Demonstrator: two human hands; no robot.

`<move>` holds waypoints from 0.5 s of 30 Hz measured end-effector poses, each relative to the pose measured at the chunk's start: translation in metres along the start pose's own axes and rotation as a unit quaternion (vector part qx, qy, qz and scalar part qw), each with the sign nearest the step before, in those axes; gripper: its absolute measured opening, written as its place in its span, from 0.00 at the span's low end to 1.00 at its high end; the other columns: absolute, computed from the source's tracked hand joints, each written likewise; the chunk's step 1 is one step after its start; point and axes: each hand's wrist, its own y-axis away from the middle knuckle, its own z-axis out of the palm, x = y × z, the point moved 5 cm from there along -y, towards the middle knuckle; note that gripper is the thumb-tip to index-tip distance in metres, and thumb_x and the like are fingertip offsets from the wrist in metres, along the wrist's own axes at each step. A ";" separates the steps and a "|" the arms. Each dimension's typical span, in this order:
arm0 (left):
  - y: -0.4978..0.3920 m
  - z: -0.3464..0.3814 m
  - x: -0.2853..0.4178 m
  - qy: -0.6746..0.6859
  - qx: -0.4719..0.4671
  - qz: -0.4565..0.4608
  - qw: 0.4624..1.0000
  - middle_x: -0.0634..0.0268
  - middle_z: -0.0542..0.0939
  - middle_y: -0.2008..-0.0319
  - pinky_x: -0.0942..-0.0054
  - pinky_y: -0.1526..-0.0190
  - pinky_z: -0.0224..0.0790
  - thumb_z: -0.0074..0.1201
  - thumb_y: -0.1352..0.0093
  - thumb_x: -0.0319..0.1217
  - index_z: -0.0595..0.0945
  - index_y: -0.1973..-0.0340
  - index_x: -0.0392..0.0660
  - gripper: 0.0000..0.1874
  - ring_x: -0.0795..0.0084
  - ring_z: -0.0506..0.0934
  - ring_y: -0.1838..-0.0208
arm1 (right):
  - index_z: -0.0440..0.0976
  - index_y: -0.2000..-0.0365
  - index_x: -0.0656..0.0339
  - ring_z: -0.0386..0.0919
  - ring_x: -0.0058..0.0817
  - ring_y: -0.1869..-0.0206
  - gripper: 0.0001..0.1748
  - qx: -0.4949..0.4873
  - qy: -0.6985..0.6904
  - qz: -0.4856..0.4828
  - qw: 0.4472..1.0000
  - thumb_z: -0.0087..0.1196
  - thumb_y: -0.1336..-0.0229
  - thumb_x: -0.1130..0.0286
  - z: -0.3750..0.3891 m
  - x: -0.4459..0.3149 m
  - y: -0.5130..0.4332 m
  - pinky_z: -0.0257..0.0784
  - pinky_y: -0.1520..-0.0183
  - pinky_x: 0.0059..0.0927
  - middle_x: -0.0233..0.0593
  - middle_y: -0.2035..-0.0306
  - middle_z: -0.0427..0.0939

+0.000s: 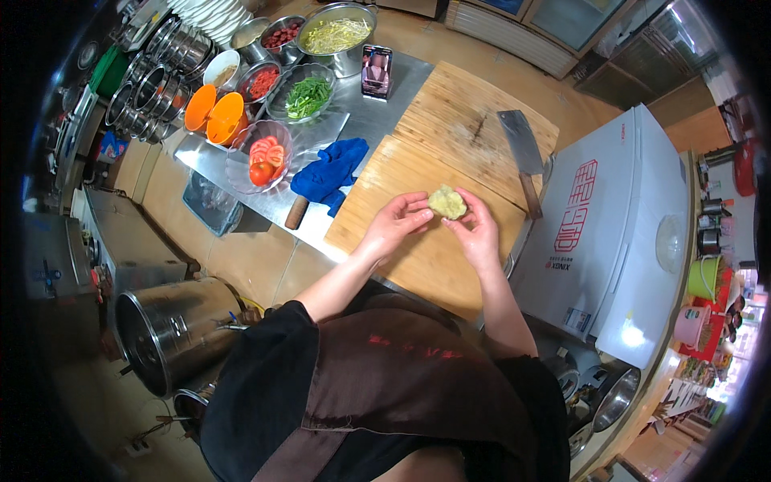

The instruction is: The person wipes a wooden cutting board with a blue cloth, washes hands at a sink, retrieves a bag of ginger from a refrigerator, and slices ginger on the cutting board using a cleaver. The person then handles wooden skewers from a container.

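Observation:
A lumpy pale-yellow piece of what looks like peeled ginger (447,203) is held above the front wooden cutting board (385,181). My right hand (477,232) grips its right side between thumb and fingers. At its left edge are the thumb and fingertips of my left hand (399,222), which appear to pinch it. A cleaver (520,141) lies flat on the right, its blade on the rear cutting board (464,108) and its wooden handle pointing towards me. Left of the boards is a crumpled blue cloth (331,172), with a wooden handle (296,212) sticking out from under it.
Tomato slices sit in a clear bowl (232,172); chopped greens fill another bowl (277,111). Orange containers (226,123), a pot of bean sprouts (346,63) and a propped phone (376,72) stand farther back. A white chest freezer (608,181) borders the right side.

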 end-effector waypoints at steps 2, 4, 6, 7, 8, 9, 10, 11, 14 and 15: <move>0.002 0.008 0.000 0.009 -0.011 -0.025 1.000 0.66 0.75 0.49 0.77 0.49 0.71 0.57 0.31 0.35 0.71 0.42 0.42 0.24 0.78 0.75 0.50 | 0.72 0.48 0.57 0.73 0.32 0.54 0.30 0.013 0.089 -0.063 0.994 0.65 0.56 0.78 -0.002 -0.014 0.011 0.72 0.54 0.30 0.38 0.55 0.76; 0.004 0.011 -0.003 0.031 -0.007 -0.051 0.998 0.67 0.76 0.51 0.77 0.51 0.72 0.56 0.30 0.35 0.72 0.43 0.43 0.22 0.78 0.76 0.51 | 0.72 0.48 0.57 0.73 0.34 0.53 0.30 0.002 0.126 -0.085 0.988 0.64 0.56 0.78 -0.002 -0.021 0.019 0.72 0.53 0.31 0.38 0.55 0.76; 0.005 0.012 -0.006 0.032 -0.003 -0.061 0.998 0.68 0.77 0.54 0.78 0.53 0.73 0.56 0.30 0.34 0.74 0.47 0.43 0.18 0.79 0.76 0.53 | 0.72 0.49 0.58 0.73 0.36 0.53 0.30 -0.004 0.155 -0.113 0.981 0.64 0.56 0.78 0.000 -0.027 0.024 0.71 0.52 0.33 0.38 0.55 0.76; 0.005 0.011 -0.008 0.035 0.001 -0.065 0.997 0.68 0.77 0.55 0.79 0.54 0.74 0.56 0.30 0.34 0.75 0.49 0.43 0.16 0.79 0.77 0.54 | 0.72 0.48 0.58 0.73 0.37 0.53 0.30 -0.004 0.170 -0.119 0.978 0.64 0.56 0.78 0.000 -0.029 0.026 0.71 0.52 0.33 0.39 0.55 0.76; 0.005 0.010 -0.009 0.036 0.002 -0.068 0.997 0.69 0.78 0.56 0.80 0.54 0.74 0.56 0.30 0.33 0.75 0.51 0.43 0.15 0.79 0.77 0.54 | 0.72 0.48 0.57 0.72 0.37 0.53 0.30 -0.006 0.178 -0.121 0.976 0.64 0.56 0.78 0.000 -0.031 0.027 0.71 0.51 0.34 0.39 0.55 0.76; 0.006 0.009 -0.011 0.036 0.004 -0.072 0.997 0.69 0.78 0.57 0.80 0.55 0.74 0.56 0.30 0.33 0.76 0.52 0.43 0.13 0.80 0.78 0.55 | 0.72 0.48 0.57 0.72 0.37 0.53 0.30 -0.010 0.183 -0.116 0.976 0.64 0.56 0.78 0.001 -0.031 0.028 0.71 0.51 0.34 0.39 0.54 0.76; 0.007 0.008 -0.012 0.037 0.006 -0.075 0.996 0.69 0.78 0.58 0.81 0.55 0.74 0.56 0.30 0.33 0.76 0.54 0.43 0.12 0.80 0.78 0.56 | 0.72 0.48 0.57 0.72 0.37 0.53 0.30 -0.013 0.181 -0.122 0.976 0.64 0.56 0.78 0.002 -0.033 0.029 0.71 0.52 0.34 0.39 0.54 0.76; 0.008 0.007 -0.013 0.046 0.006 -0.076 0.996 0.69 0.78 0.58 0.81 0.55 0.75 0.56 0.30 0.32 0.77 0.55 0.43 0.11 0.80 0.78 0.56 | 0.72 0.48 0.56 0.72 0.37 0.53 0.31 -0.018 0.176 -0.120 0.977 0.64 0.57 0.79 0.003 -0.033 0.030 0.71 0.52 0.34 0.39 0.54 0.76; 0.011 0.004 -0.014 0.072 0.007 -0.077 0.994 0.69 0.78 0.59 0.81 0.54 0.75 0.56 0.31 0.31 0.77 0.56 0.42 0.10 0.79 0.78 0.56 | 0.73 0.48 0.55 0.72 0.36 0.53 0.31 -0.031 0.153 -0.117 0.981 0.64 0.57 0.80 0.006 -0.032 0.031 0.72 0.53 0.33 0.39 0.54 0.75; 0.012 0.003 -0.014 0.080 0.010 -0.076 0.994 0.68 0.78 0.59 0.80 0.54 0.75 0.56 0.31 0.31 0.77 0.56 0.42 0.10 0.78 0.78 0.56 | 0.73 0.48 0.55 0.72 0.36 0.53 0.32 -0.035 0.144 -0.116 0.982 0.64 0.57 0.81 0.008 -0.031 0.030 0.73 0.54 0.33 0.39 0.54 0.75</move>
